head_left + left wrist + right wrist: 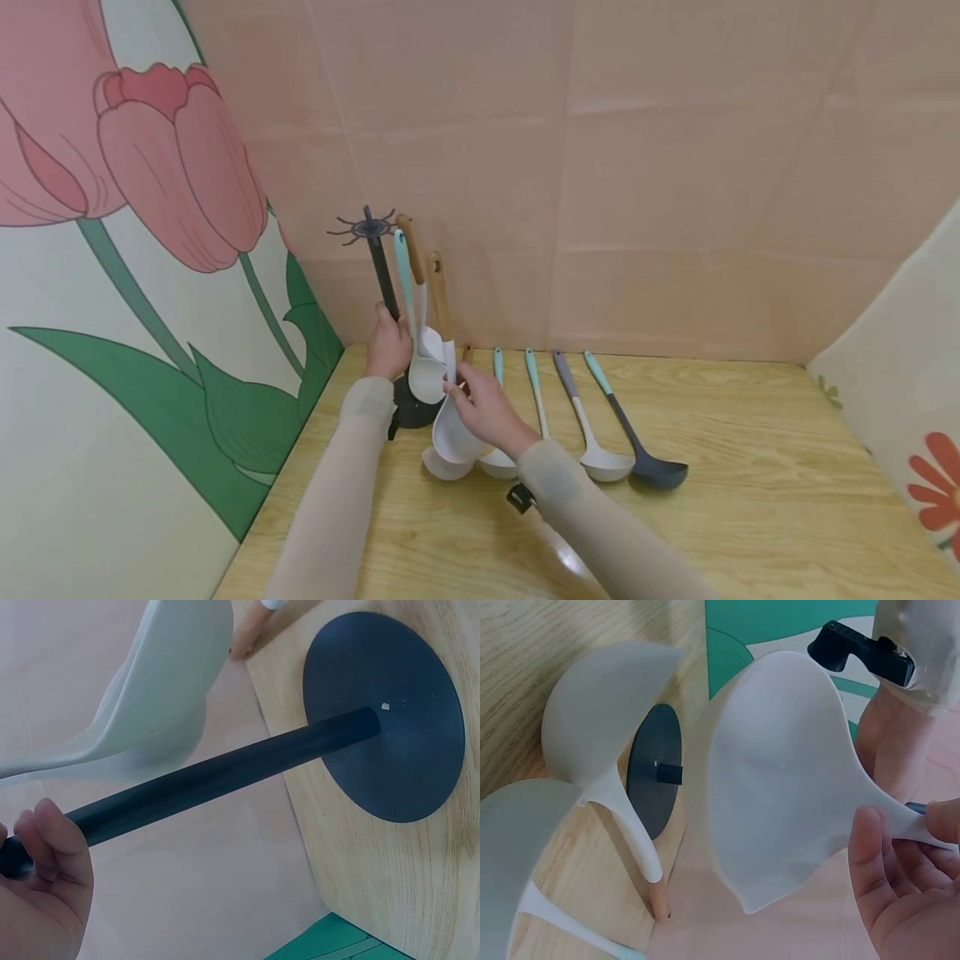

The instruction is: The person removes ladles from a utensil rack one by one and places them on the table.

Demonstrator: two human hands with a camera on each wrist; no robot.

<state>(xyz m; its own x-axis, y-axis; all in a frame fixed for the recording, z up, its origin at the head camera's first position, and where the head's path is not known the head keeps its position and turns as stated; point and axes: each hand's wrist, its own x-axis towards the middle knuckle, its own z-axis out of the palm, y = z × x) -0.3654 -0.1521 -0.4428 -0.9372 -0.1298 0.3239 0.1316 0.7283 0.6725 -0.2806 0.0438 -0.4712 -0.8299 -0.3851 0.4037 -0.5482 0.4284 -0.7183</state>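
My left hand [388,343] grips the black pole [225,784] of a utensil stand, whose hooked top [367,227] and round base [390,772] both show. Two pale ladles hang close by the pole, one with a turquoise handle [403,258], the other with a brown handle [412,250]. With its fingers, my right hand [487,408] pinches the white neck of a ladle [772,772] just above its bowl. That ladle's wooden handle [439,292] points up and its bowl hangs down, to the right of the stand.
Further ladles lie in a row on the wooden table [750,433]: a wooden-handled one [600,705], turquoise-handled ones, one with a purple handle [566,375], and a dark-bowled one [660,472] at the right end. A pinkish wall covering [675,183] stands behind, a tulip-printed panel [180,167] at left.
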